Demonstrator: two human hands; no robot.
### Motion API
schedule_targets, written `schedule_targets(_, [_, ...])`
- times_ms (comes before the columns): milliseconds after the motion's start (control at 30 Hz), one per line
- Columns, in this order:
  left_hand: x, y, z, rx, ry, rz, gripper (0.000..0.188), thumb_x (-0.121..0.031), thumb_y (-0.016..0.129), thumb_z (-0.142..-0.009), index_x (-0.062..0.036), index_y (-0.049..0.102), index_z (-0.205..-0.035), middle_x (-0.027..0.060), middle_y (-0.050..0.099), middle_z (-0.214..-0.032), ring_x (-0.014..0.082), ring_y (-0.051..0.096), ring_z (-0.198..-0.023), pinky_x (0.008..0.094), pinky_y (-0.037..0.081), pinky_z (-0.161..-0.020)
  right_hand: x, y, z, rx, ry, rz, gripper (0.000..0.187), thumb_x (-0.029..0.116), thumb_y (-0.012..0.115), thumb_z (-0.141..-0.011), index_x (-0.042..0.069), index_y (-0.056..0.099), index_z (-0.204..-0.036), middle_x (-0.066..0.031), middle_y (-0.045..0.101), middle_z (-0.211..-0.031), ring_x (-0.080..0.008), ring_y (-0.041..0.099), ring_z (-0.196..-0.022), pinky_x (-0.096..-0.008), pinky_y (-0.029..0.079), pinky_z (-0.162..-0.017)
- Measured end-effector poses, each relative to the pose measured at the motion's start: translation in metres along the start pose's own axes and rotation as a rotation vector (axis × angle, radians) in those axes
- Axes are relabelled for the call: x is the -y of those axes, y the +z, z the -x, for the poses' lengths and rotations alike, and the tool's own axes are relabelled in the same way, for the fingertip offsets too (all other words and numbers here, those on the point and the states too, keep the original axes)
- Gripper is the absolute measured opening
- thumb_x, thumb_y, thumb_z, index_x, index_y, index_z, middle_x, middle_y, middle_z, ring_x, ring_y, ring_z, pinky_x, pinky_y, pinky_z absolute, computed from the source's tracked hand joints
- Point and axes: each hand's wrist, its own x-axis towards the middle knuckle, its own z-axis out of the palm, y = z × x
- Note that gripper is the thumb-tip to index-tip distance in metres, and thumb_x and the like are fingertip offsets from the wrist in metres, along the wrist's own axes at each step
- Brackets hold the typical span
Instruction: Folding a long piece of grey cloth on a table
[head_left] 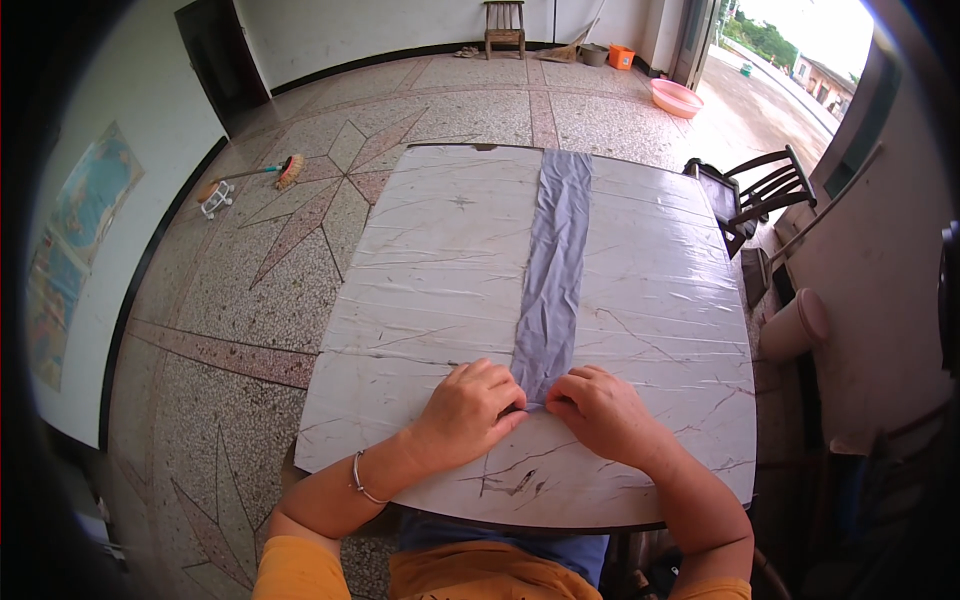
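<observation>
- Grey cloth strip [555, 270] runs straight up the middle of the frame, lying flat along the white marbled table [430, 260] from the far edge down to our hands.
- Our left hand [467, 408] sits at lower centre, fingers curled down and pinching the strip's near end from the left side.
- Our right hand [598, 408] meets it just beside, fingers bent the same way and nipping the same near end from the right; fingertips of both hands almost touch.
- We see a thin silver bangle [362, 480] on our left wrist, and orange sleeves at the bottom edge.
- Upper left of the frame: a short broom [275, 170] lies on the patterned terrazzo floor [300, 230], with a small white object [215, 198] near its handle end.
- Top centre: a wooden stool [504, 28] stands against the far wall.
- Upper right: a pink basin [675, 97] rests on the floor by the open doorway, an orange bucket [621, 56] well beyond it.
- Right of the table, a dark wooden chair [765, 190] stands close to the edge.
- Far left, a map poster [75, 240] hangs on the wall.
</observation>
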Motion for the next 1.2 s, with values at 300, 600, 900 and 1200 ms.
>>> schedule_targets(300, [-0.002, -0.004, -0.003, -0.033, 0.078, -0.011, 0.016, -0.011, 0.078, -0.077, -0.0075, 0.063, -0.081, 0.0057, 0.06, -0.088, 0.0266, 0.057, -0.087, 0.0391, 0.049, -0.079, -0.005, 0.003, 0.0, -0.029, -0.051, -0.016, 0.008, 0.013, 0.065, -0.086, 0.005, 0.064, -0.087, -0.0105, 0.066, -0.086, -0.0322, 0.062, -0.087, -0.0415, 0.051, -0.075])
schedule_targets(600, [0.007, 0.004, -0.003, -0.071, -0.046, 0.151, 0.013, -0.006, 0.073, -0.081, -0.0057, 0.062, -0.089, 0.0086, 0.063, -0.081, 0.0291, 0.059, -0.08, 0.0389, 0.05, -0.074, -0.002, 0.003, 0.001, -0.03, -0.001, 0.042, 0.013, 0.019, 0.066, -0.087, 0.006, 0.065, -0.086, -0.0105, 0.066, -0.086, -0.0335, 0.063, -0.088, -0.0429, 0.051, -0.073])
schedule_targets(900, [0.008, 0.006, -0.003, -0.051, -0.066, 0.061, 0.011, -0.005, 0.071, -0.079, -0.0063, 0.064, -0.087, 0.009, 0.062, -0.084, 0.0285, 0.061, -0.082, 0.0389, 0.05, -0.074, 0.004, 0.003, -0.005, -0.077, 0.181, -0.021, 0.012, 0.015, 0.073, -0.082, 0.007, 0.065, -0.084, -0.0093, 0.064, -0.084, -0.0302, 0.064, -0.077, -0.0397, 0.051, -0.066])
schedule_targets(1200, [0.004, -0.002, 0.001, -0.031, -0.055, 0.007, 0.014, -0.011, 0.076, -0.077, -0.0083, 0.069, -0.089, 0.0064, 0.061, -0.095, 0.028, 0.059, -0.094, 0.0402, 0.05, -0.083, 0.0, -0.002, -0.001, -0.008, -0.02, -0.006, 0.012, 0.014, 0.074, -0.081, 0.01, 0.069, -0.091, -0.0083, 0.063, -0.094, -0.0308, 0.065, -0.081, -0.0391, 0.053, -0.071])
